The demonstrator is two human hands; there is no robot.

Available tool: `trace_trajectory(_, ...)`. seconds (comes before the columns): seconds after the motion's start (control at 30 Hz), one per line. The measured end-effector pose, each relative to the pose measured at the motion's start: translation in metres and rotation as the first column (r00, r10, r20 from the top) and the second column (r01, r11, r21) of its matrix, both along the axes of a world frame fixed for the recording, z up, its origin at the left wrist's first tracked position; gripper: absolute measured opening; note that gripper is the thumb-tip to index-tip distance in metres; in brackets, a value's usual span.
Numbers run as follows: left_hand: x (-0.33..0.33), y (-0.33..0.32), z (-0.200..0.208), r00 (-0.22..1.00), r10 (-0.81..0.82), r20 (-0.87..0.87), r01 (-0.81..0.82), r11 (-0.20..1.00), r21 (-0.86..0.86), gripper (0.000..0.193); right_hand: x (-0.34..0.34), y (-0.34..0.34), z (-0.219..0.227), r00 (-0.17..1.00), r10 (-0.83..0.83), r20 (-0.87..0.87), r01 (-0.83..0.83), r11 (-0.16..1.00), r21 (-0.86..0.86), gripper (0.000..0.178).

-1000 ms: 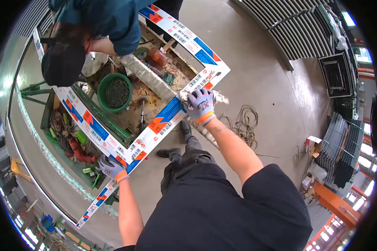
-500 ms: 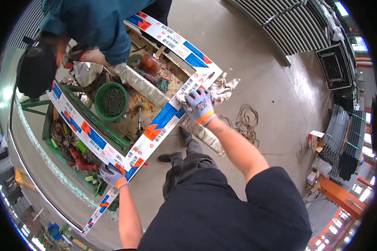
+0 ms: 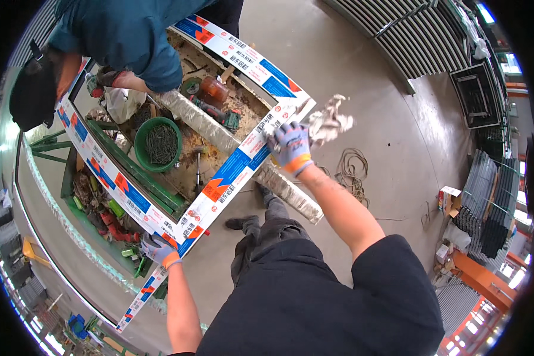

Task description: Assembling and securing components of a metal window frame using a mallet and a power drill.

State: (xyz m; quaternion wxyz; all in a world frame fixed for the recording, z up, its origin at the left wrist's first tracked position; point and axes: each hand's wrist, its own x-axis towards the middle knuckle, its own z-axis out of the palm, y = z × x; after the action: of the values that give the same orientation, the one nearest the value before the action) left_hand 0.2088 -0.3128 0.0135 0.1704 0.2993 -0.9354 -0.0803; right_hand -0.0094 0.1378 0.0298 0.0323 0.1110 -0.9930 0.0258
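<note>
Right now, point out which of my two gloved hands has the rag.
Your right hand, farther along the white-and-blue frame: the crumpled pale rag bunches at its fingers. Your left hand, at the frame's near corner, shows no rag.

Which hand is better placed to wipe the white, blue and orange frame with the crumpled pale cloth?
Probably the right hand, holding the cloth on the frame; the left hand touches a corner.

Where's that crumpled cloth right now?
In the head view, the cloth is above and right of centre, at the right hand, sticking out past the patterned frame.
</note>
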Motion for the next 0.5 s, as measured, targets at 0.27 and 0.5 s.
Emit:
trace_trajectory(0.27, 0.001, 0.001, 0.004, 0.999, -0.008, 0.040, 0.007, 1.000, 0.012, 0.030, -0.067, 0.055, 0.011, 0.985, -0.161, -0.053, 0.160, 0.987, -0.031, 0.021)
trace_trajectory(0.5, 0.004, -0.002, 0.002, 1.000, 0.016, 0.026, -0.018, 0.998, 0.068, 0.031, -0.017, -0.002, 0.018, 0.995, -0.037, 0.091, 0.028, 0.996, 0.089, 0.028)
